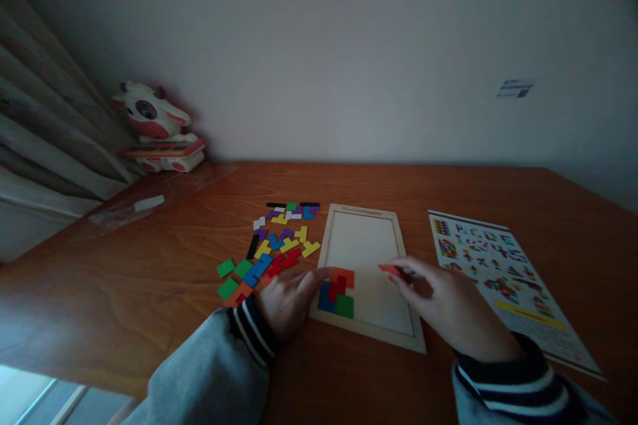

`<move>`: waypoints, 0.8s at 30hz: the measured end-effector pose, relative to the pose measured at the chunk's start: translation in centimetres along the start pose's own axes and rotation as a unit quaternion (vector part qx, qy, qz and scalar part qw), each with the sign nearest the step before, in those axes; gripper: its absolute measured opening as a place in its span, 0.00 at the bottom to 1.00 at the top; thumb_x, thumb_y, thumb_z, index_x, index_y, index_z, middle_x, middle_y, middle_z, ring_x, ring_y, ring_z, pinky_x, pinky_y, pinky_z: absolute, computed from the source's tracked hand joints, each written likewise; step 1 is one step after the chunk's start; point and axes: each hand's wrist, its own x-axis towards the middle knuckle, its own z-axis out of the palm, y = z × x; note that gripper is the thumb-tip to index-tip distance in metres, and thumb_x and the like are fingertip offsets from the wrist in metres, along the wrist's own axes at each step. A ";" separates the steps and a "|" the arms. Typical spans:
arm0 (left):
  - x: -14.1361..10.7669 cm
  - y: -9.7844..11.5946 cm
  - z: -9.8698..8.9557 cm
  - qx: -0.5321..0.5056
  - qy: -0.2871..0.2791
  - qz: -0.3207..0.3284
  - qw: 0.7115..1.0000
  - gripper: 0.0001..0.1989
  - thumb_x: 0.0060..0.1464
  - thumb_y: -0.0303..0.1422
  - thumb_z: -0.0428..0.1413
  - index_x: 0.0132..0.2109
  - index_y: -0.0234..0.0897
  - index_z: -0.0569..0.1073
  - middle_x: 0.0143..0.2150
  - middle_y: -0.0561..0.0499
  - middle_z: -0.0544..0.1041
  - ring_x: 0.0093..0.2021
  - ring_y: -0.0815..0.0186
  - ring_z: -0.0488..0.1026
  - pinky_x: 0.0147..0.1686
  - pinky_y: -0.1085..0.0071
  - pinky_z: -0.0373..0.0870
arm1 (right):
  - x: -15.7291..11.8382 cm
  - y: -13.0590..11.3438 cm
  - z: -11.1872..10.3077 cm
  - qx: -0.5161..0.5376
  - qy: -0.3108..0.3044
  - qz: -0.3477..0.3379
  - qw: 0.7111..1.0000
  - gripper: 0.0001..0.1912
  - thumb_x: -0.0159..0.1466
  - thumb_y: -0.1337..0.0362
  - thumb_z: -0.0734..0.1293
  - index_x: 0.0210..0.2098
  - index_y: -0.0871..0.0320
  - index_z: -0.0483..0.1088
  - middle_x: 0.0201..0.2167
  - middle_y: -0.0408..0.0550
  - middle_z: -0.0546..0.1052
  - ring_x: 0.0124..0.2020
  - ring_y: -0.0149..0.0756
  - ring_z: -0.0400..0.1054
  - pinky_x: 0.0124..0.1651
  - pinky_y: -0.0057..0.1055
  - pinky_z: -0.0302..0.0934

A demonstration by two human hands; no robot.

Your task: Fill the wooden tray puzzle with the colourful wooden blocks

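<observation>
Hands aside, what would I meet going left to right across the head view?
Pale pleated fabric curtain, white-and-pink cow-shaped figure, loose flat multicoloured puzzle pieces, light rectangular wooden tray, white printed sheet with colourful pictures.

Free passage across upper tray [366, 232]; placed blocks [344, 306], left hand [286, 303] obstruct lower left, right hand [441, 295] right edge.

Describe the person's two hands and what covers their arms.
The left hand and right hand are ungloved. Both arms wear grey fabric sleeves that end in dark, snug cuffs ringed with pale stripes. No cables show on either arm.
</observation>
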 end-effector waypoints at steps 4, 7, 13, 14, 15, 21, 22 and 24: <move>0.3 0.2 -0.4 0.012 0.015 -0.017 1.000 0.12 0.67 0.27 0.45 0.55 0.34 0.65 0.43 0.46 0.80 0.41 0.64 0.80 0.40 0.70 0.79 | 0.5 -0.6 1.2 -0.028 -0.004 -0.061 0.998 0.15 0.65 0.69 0.61 0.45 0.52 0.76 0.43 0.48 0.78 0.42 0.38 0.74 0.46 0.36 0.67; 0.4 0.5 -0.4 0.014 0.017 -0.012 1.000 0.12 0.67 0.28 0.44 0.54 0.34 0.66 0.43 0.45 0.80 0.40 0.64 0.80 0.41 0.70 0.79 | 0.6 -1.0 2.1 -0.043 -0.038 -0.059 0.997 0.14 0.64 0.71 0.62 0.43 0.53 0.78 0.42 0.49 0.76 0.43 0.39 0.73 0.47 0.37 0.66; 0.7 0.8 -0.5 0.018 0.029 0.000 0.999 0.11 0.67 0.28 0.44 0.53 0.33 0.67 0.43 0.45 0.80 0.41 0.65 0.80 0.41 0.71 0.79 | 0.1 -1.1 2.0 0.016 -0.109 -0.036 0.993 0.12 0.63 0.63 0.66 0.46 0.53 0.76 0.45 0.50 0.74 0.44 0.39 0.72 0.50 0.37 0.65; 0.8 0.8 -0.5 0.019 0.031 0.004 0.999 0.11 0.67 0.28 0.44 0.53 0.33 0.67 0.43 0.45 0.80 0.41 0.65 0.80 0.41 0.71 0.79 | 0.0 -1.0 1.9 0.022 -0.107 -0.026 0.994 0.12 0.64 0.62 0.65 0.46 0.53 0.76 0.45 0.50 0.74 0.43 0.39 0.72 0.50 0.37 0.65; 0.8 0.8 -0.5 0.020 0.034 0.007 0.999 0.11 0.67 0.28 0.44 0.53 0.33 0.67 0.43 0.45 0.80 0.41 0.65 0.80 0.41 0.71 0.79 | 0.0 -0.9 1.8 0.025 -0.106 -0.015 0.994 0.12 0.65 0.62 0.64 0.46 0.53 0.76 0.44 0.50 0.75 0.43 0.39 0.72 0.49 0.37 0.65; 0.7 0.8 -0.3 0.034 0.027 0.008 0.999 0.12 0.67 0.28 0.44 0.53 0.32 0.67 0.42 0.44 0.81 0.40 0.64 0.80 0.40 0.70 0.79 | 0.2 -1.0 1.9 0.061 -0.156 0.013 0.986 0.08 0.63 0.66 0.65 0.38 0.53 0.77 0.36 0.47 0.76 0.34 0.35 0.73 0.39 0.33 0.66; 0.6 0.7 -0.2 0.036 0.028 0.009 0.999 0.12 0.67 0.28 0.45 0.54 0.31 0.66 0.41 0.44 0.81 0.40 0.64 0.80 0.40 0.70 0.79 | 0.2 -1.2 2.0 0.066 -0.167 0.017 0.984 0.07 0.62 0.67 0.66 0.36 0.53 0.77 0.35 0.46 0.76 0.33 0.35 0.72 0.38 0.32 0.66; 0.5 0.6 0.0 0.041 0.037 0.015 0.998 0.12 0.67 0.28 0.46 0.55 0.31 0.66 0.41 0.43 0.81 0.39 0.64 0.80 0.42 0.69 0.79 | 0.2 -1.5 2.1 0.072 -0.185 0.022 0.980 0.07 0.61 0.68 0.67 0.35 0.53 0.78 0.34 0.45 0.76 0.33 0.34 0.72 0.37 0.31 0.66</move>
